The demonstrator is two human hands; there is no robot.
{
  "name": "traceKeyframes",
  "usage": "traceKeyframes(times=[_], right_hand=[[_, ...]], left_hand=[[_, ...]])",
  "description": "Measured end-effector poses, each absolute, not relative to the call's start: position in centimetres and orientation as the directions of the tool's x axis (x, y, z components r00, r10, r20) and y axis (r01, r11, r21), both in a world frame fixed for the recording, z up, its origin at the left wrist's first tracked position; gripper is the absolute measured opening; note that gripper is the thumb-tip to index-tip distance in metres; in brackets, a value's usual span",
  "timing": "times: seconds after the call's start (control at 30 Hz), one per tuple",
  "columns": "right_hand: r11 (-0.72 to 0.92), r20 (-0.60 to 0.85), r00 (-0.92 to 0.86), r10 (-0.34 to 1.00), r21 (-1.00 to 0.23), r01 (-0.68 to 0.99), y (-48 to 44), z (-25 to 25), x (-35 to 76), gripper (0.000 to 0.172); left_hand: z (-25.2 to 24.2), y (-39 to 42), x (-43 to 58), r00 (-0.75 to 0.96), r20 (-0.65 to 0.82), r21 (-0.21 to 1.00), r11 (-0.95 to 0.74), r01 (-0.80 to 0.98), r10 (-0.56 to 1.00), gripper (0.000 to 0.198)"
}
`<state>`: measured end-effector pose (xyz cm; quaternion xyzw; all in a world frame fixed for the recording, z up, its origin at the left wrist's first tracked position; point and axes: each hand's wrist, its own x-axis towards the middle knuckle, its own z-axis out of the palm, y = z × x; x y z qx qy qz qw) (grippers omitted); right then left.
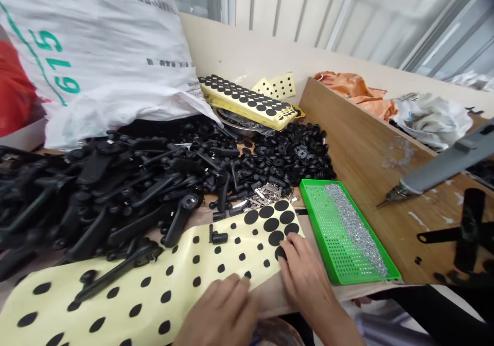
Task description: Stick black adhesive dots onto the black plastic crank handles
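Observation:
A pale yellow sheet (181,279) with black round stickers lies along the front of the table. My right hand (309,279) is at its right end, fingers bent and pressed together on the edge of a black round sticker (280,253). Larger black discs (271,225) sit in rows just beyond those fingertips. My left hand (222,312) is over the sheet's near edge, its fingers curled and smeared by motion; what lies under them is hidden. A small black plastic part (219,238) and a black lever-like arm (119,271) rest on the sheet.
Black plastic arms (127,181) are heaped at left, round black parts (293,153) behind. Small metal pieces (266,194) lie near the sheet. A green tray (322,232) holds small silvery parts. A grey screwdriver (443,166) juts in from the right, beyond a wooden divider (347,130). A white sack (104,42) stands behind.

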<state>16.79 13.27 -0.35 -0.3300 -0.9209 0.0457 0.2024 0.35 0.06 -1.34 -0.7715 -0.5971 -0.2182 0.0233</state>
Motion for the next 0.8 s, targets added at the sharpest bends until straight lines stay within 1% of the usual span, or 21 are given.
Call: traceKeyframes(times=[0.03,0.1,0.17,0.23,0.3,0.4,0.47,0.5,0.6,0.67,0.7,0.73,0.8], right_hand=[[0.770,0.363,-0.686,0.631,-0.191,0.608,13.3,-0.6,16.9,0.018],[0.759,0.358,-0.677,0.643,-0.185,0.624,13.5,-0.7,17.1,0.017],[0.754,0.322,-0.683,0.655,-0.226,0.617,13.6,-0.5,17.2,0.017],[0.749,0.293,-0.689,0.662,-0.276,0.602,13.8,-0.2,17.4,0.018],[0.748,0.297,-0.687,0.663,-0.286,0.599,14.0,-0.1,17.4,0.020],[0.753,0.301,-0.690,0.658,-0.237,0.614,14.3,-0.3,17.4,0.020],[0.752,0.275,-0.700,0.659,-0.235,0.616,14.4,-0.2,17.4,0.018],[0.747,0.256,-0.702,0.665,-0.263,0.611,14.5,0.0,17.4,0.018],[0.711,0.189,-0.714,0.675,-0.427,0.559,14.5,1.2,17.6,0.016],[0.690,0.190,-0.706,0.683,-0.485,0.537,14.5,1.7,17.6,0.013],[0.693,0.204,-0.698,0.687,-0.474,0.543,14.6,1.8,17.7,0.014],[0.703,0.222,-0.690,0.689,-0.435,0.562,14.7,1.7,17.7,0.015],[0.724,0.232,-0.691,0.685,-0.323,0.609,15.0,1.0,17.6,0.014]], left_hand=[[-1.4,1.4,1.2,0.251,0.369,0.195,-0.339,0.920,0.895,0.011],[-1.2,4.0,2.7,0.260,0.279,0.161,-0.312,0.936,0.925,0.011],[-0.8,5.8,3.6,0.236,0.180,0.135,-0.261,0.956,0.955,0.016],[-0.4,6.7,3.9,0.212,0.127,0.120,-0.227,0.966,0.969,0.018],[-0.2,7.0,4.0,0.185,0.118,0.120,-0.199,0.973,0.976,0.017],[-0.5,7.2,4.0,0.150,0.141,0.128,-0.168,0.977,0.979,0.015],[-0.7,7.3,4.1,0.146,0.143,0.135,-0.166,0.977,0.979,0.014],[-0.7,7.4,4.1,0.153,0.139,0.136,-0.172,0.976,0.978,0.015],[-0.8,7.5,4.1,0.173,0.116,0.135,-0.188,0.973,0.978,0.019],[-0.8,7.6,4.1,0.184,0.105,0.128,-0.197,0.972,0.977,0.020],[-0.8,7.6,4.1,0.183,0.099,0.126,-0.194,0.973,0.978,0.021],[-0.8,7.6,4.1,0.182,0.090,0.127,-0.192,0.973,0.979,0.022],[-0.8,7.6,4.1,0.172,0.077,0.134,-0.181,0.974,0.982,0.025]])
